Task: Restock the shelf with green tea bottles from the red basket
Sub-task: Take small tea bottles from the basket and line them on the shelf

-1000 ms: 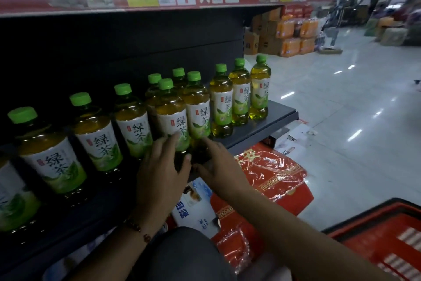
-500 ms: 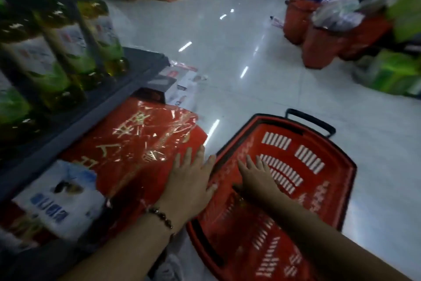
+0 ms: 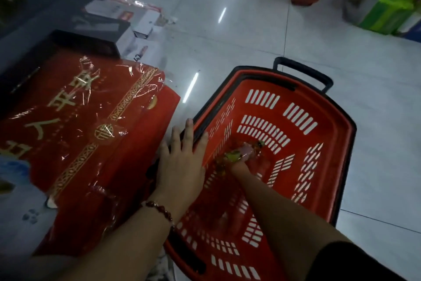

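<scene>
Since half a second ago our right hand has dropped deep into the red basket, blurred on a green tea bottle there; we cannot tell its grip. Our left hand, fingers spread, rests on the basket's rim. We judge this the pickup; next comes the lift to the shelf.

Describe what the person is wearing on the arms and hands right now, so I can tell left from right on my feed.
The left hand is bare; its wrist carries a bracelet of dark red beads, and the forearm is uncovered. The right hand is bare too, with no bracelet in view; a dark sleeve covers that arm near the frame's lower edge. No gloves or rings show.
</scene>
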Action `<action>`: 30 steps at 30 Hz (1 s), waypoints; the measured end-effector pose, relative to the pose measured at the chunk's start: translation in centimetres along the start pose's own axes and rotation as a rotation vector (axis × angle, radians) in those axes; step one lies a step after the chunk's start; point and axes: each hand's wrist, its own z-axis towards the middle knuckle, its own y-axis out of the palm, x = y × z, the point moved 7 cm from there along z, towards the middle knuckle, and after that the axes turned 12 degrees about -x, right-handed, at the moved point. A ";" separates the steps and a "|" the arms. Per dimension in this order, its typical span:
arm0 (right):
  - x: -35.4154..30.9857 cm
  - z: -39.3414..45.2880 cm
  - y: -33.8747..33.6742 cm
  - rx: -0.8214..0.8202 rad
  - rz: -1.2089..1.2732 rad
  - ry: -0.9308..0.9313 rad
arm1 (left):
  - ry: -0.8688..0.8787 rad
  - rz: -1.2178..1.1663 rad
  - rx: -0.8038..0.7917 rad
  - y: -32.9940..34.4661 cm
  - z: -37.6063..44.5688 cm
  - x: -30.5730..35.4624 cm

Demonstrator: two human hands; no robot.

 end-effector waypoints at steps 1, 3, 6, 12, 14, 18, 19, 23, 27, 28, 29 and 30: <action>-0.4 -0.1 0.2 0.018 0.134 -0.023 | 0.010 -0.013 0.013 0.1 0.0 -0.1; -0.8 -0.1 1.7 -0.038 0.384 0.011 | 0.027 -0.037 0.033 0.2 0.0 -0.2; -0.7 0.4 3.5 -0.027 0.702 0.085 | 0.029 -0.050 0.046 0.4 0.1 -0.3; 0.8 2.3 3.2 -0.098 0.710 0.111 | 0.054 -0.074 0.049 0.3 -0.1 -0.2; -1.1 -1.2 3.1 -0.161 0.837 0.148 | 0.059 -0.092 0.048 -0.1 -0.3 -0.2; -2.9 -4.1 1.7 -0.199 1.014 0.222 | 0.089 -0.131 -0.016 -0.8 -0.7 -0.6; -3.4 -4.9 1.7 -0.228 1.081 0.235 | 0.101 -0.156 -0.028 -0.9 -0.9 -0.7; -6.2 -12.0 1.8 -0.390 1.235 0.093 | 0.124 -0.311 -0.030 -2.4 -2.7 -1.8; -7.8 -19.8 0.9 -0.455 0.972 -0.128 | 0.093 -0.772 0.056 -4.1 -5.9 -3.9; -8.1 -21.5 0.7 -0.452 0.898 -0.179 | 0.099 -0.923 0.078 -4.5 -6.9 -4.3; -8.6 -23.1 0.6 -0.462 0.821 -0.234 | 0.108 -1.055 0.083 -4.9 -8.0 -4.5; -9.2 -24.9 0.6 -0.487 0.737 -0.292 | 0.120 -1.158 0.079 -5.3 -9.1 -4.6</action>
